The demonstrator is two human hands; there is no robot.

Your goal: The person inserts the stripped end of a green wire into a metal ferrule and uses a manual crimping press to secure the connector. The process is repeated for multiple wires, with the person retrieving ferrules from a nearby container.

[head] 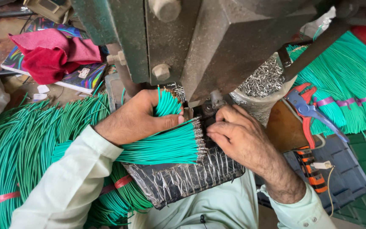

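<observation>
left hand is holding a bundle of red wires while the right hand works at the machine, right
Not quite. The head view shows the bundle of wires in the left hand is green, not red. The rest holds: the right hand works at the machine.

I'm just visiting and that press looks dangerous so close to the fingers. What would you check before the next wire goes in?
1. Left hand holds the green wire bundle firmly: ok, thumb clamped over it.
2. Metal-tipped wire ends face the press: ok.
3. Right hand fingertips clear of the press tool: not ok, they sit right at the small part under the head.
4. One wire separated out in the right-hand grip: cannot tell, fingers hide it.
5. Loose terminals in supply beside the press: ok, a heap is there.
6. Red-handled cutters out of the way: ok, lying off to the right.
</observation>
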